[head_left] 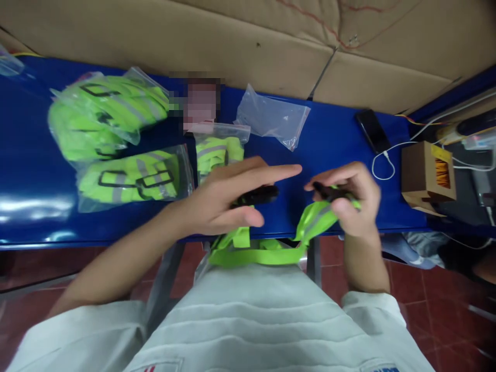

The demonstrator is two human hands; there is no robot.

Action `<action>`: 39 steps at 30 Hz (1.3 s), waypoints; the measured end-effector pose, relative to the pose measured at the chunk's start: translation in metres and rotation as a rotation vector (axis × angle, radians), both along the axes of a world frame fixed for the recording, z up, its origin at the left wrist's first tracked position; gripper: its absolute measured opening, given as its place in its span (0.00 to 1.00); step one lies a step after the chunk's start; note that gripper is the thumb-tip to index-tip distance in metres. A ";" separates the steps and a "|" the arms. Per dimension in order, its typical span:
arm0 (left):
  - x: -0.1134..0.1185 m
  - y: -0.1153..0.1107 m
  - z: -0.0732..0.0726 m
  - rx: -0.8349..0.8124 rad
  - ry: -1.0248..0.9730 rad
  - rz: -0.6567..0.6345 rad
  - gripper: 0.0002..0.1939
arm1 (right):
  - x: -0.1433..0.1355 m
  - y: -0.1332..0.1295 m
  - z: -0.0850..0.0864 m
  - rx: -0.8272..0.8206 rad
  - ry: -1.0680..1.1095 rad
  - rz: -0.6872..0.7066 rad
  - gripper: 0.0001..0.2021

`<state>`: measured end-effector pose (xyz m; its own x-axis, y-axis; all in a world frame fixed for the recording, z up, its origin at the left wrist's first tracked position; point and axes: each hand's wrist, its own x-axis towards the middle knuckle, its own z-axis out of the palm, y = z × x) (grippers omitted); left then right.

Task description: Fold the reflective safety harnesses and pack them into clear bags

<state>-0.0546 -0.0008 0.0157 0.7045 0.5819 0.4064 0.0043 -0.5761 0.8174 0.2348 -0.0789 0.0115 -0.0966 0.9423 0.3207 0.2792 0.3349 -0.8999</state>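
Observation:
A neon-yellow reflective strap (256, 257) hangs in a loop at the table's front edge, close to my body. My left hand (220, 196) has its index finger stretched out, while a black buckle piece (259, 195) sits between its thumb and fingers. My right hand (360, 194) pinches a black buckle piece (323, 191) at the strap's other end, where a grey reflective stripe shows. The two black pieces are apart, and both are blurred and partly covered by fingers. Just beyond my left hand lies a bagged reflective strap (219, 150).
Several bagged neon straps (127, 178) lie at the left of the blue table (333, 139). An open clear bag (271, 116) is at the back, beside a pixelated patch. To the right are a phone (372, 130), a white cable (383, 178) and a cardboard box (424, 173).

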 end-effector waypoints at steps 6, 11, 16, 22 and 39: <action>0.024 -0.007 -0.035 -0.111 -0.031 -0.137 0.48 | -0.039 0.005 -0.024 0.009 -0.024 0.077 0.09; 0.019 -0.015 -0.042 -0.171 -0.030 -0.133 0.50 | -0.046 0.003 -0.024 0.028 -0.051 0.113 0.07; 0.022 -0.020 -0.040 -0.188 -0.016 -0.071 0.48 | -0.046 0.002 -0.023 0.027 -0.004 0.090 0.08; 0.024 -0.020 -0.037 -0.167 -0.055 -0.026 0.47 | -0.046 0.001 -0.022 0.029 -0.059 0.103 0.05; 0.028 -0.021 -0.034 -0.138 -0.058 -0.099 0.44 | -0.052 0.003 -0.012 0.080 -0.126 0.067 0.10</action>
